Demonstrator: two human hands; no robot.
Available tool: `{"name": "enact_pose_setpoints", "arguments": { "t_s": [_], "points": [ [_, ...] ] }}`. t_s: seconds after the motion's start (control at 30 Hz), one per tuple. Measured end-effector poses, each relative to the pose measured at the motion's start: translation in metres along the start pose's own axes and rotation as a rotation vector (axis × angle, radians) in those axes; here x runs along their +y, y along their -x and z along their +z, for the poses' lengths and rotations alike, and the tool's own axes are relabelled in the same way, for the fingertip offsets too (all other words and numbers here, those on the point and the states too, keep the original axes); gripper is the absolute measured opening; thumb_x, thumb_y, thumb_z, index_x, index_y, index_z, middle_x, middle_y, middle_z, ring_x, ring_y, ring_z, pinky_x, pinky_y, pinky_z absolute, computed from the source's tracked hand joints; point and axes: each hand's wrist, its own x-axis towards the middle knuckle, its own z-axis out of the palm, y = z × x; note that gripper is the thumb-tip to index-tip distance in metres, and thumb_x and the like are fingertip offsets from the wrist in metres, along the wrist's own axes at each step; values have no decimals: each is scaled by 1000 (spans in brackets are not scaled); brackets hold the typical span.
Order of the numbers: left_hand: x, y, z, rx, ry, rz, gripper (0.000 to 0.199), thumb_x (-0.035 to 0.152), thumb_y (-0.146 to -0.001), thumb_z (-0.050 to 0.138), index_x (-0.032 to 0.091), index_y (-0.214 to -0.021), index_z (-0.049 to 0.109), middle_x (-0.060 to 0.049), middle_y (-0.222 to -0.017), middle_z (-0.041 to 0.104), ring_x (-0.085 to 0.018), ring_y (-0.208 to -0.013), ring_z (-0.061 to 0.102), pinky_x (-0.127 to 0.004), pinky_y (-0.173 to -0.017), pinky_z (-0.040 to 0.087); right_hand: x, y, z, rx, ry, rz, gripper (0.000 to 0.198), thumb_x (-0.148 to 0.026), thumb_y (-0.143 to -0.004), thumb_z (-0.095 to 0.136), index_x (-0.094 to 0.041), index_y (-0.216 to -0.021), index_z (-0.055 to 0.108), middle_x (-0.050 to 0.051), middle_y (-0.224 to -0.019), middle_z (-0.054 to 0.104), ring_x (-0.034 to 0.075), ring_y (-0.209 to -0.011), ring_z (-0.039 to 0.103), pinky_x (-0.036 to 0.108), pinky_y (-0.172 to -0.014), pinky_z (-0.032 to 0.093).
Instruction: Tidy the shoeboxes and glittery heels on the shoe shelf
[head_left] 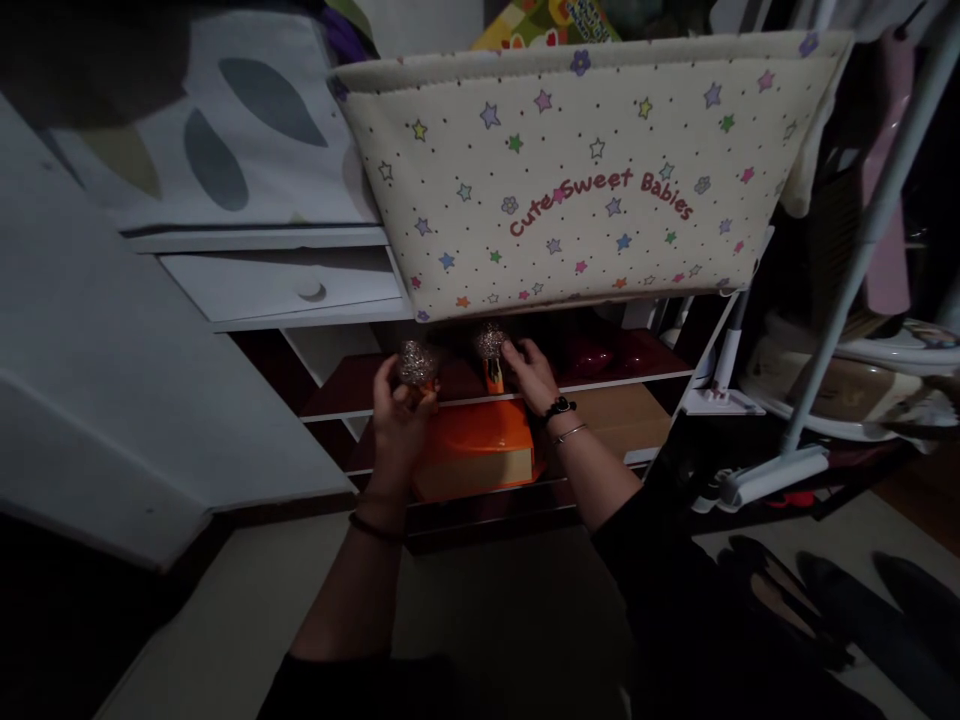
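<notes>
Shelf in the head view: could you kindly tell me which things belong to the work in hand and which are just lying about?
In hand:
- left hand holding a glittery orange shoe
- right hand at a second glittery shoe
- dark red shelf

Lying about:
- orange box
- star-print fabric bin
- white drawer
- red shoes
- mop

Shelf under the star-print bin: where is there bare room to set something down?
Bare shelf board shows left of the left hand. Crowded: two glittery shoes at the hands, right hand, dark red items rightward. Below, an orange box; beside it tan board looks bare.
</notes>
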Motion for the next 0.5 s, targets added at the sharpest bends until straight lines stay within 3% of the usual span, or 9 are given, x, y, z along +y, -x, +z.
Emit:
{"name": "enact_pose_setpoints", "arguments": {
  "t_s": [0.3, 0.5],
  "points": [
    [24, -2, 8, -123, -50, -66, 117, 35, -63, 98, 24, -162, 37, -16, -137, 66, -25, -110, 71, -37, -97, 57, -3, 2, -1, -1, -10, 29, 71, -85, -75, 72, -24, -110, 63, -6, -73, 53, 12, -66, 49, 25, -58, 37],
    [34, 4, 8, -240, -187, -44, 81, 36, -62, 98, 22, -131, 59, -10, -126, 66, -27, -109, 65, -37, -98, 53, -3, 3, 0, 11, -4, 16, 69, -87, -76, 68, -24, -103, 64, -6, -73, 54, 13, -69, 50, 25, -61, 39]
  ]
}}
